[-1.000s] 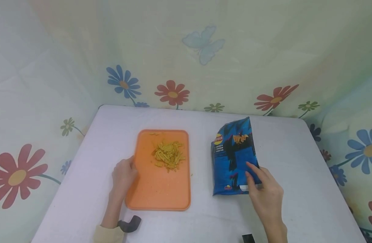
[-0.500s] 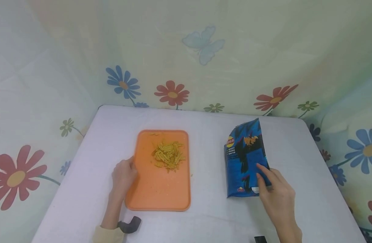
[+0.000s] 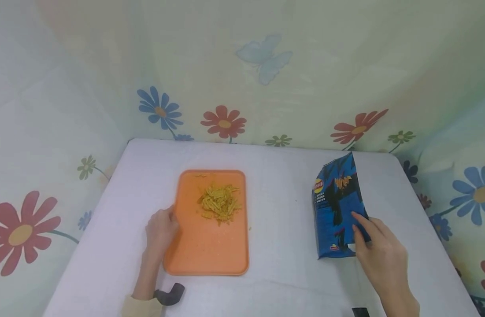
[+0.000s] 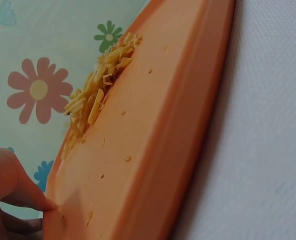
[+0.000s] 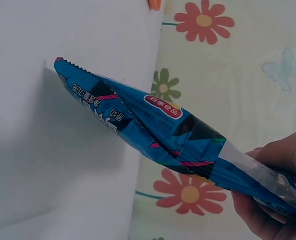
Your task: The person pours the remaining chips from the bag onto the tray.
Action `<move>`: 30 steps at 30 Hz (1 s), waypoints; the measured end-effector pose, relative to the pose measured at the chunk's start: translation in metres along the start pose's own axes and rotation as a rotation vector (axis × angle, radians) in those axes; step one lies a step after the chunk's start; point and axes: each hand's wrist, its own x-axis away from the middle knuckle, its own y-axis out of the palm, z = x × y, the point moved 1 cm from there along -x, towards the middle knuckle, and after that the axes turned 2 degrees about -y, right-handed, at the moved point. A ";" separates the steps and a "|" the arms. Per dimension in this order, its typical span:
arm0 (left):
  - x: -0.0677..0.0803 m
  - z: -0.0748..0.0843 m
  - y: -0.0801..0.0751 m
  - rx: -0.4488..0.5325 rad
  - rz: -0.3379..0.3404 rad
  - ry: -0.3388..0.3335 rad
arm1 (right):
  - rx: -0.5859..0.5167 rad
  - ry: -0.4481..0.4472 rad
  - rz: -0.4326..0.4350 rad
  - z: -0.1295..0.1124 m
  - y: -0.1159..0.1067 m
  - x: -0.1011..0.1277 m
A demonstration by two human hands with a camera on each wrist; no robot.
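Note:
An orange tray (image 3: 210,246) lies on the white table, with a heap of yellow snack sticks (image 3: 220,203) on its far half. My left hand (image 3: 160,230) grips the tray's left rim, the thumb pressing on its surface (image 4: 50,205); the sticks (image 4: 95,95) show beyond it. At the table's right side my right hand (image 3: 379,251) pinches the near end of a blue snack bag (image 3: 337,207), which stands tilted on its edge. In the right wrist view the fingers (image 5: 275,180) clasp the bag (image 5: 153,125) by its silver seam.
The white table (image 3: 282,211) is bounded behind and on both sides by a pale flowered curtain (image 3: 266,79). A few crumbs (image 3: 249,228) lie right of the tray. Dark wrist straps (image 3: 168,294) show at the bottom edge.
My right hand has carried the blue bag rightward across the table, towards the right edge, and the bag now stands more on edge. The left hand and tray have not moved.

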 end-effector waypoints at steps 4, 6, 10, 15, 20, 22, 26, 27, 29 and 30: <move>0.001 -0.003 0.002 0.003 -0.018 -0.015 | 0.026 -0.051 -0.010 0.006 -0.004 -0.004; 0.002 -0.003 0.003 -0.001 -0.014 -0.009 | 0.043 -0.073 -0.013 0.009 -0.005 -0.006; 0.002 -0.002 0.001 -0.012 0.002 0.006 | 0.063 -0.107 -0.011 0.011 -0.006 -0.006; 0.001 -0.001 0.001 -0.023 -0.008 -0.017 | 0.044 -0.115 -0.031 0.008 -0.002 -0.006; -0.002 0.002 0.002 -0.020 -0.028 -0.049 | -0.007 -0.085 -0.090 0.004 -0.002 -0.008; -0.002 0.002 0.002 -0.013 -0.032 -0.053 | -0.035 -0.085 -0.119 0.004 -0.001 -0.009; -0.001 0.003 0.002 -0.004 -0.028 -0.050 | -0.095 -0.112 -0.184 0.004 0.001 -0.010; -0.001 0.003 0.001 -0.002 -0.026 -0.047 | -0.107 -0.127 -0.198 0.005 0.002 -0.011; -0.001 0.003 0.001 0.001 -0.023 -0.045 | -0.135 -0.156 -0.222 0.005 0.003 -0.011; -0.001 0.003 0.001 0.000 -0.021 -0.044 | -0.150 -0.170 -0.231 0.006 0.004 -0.011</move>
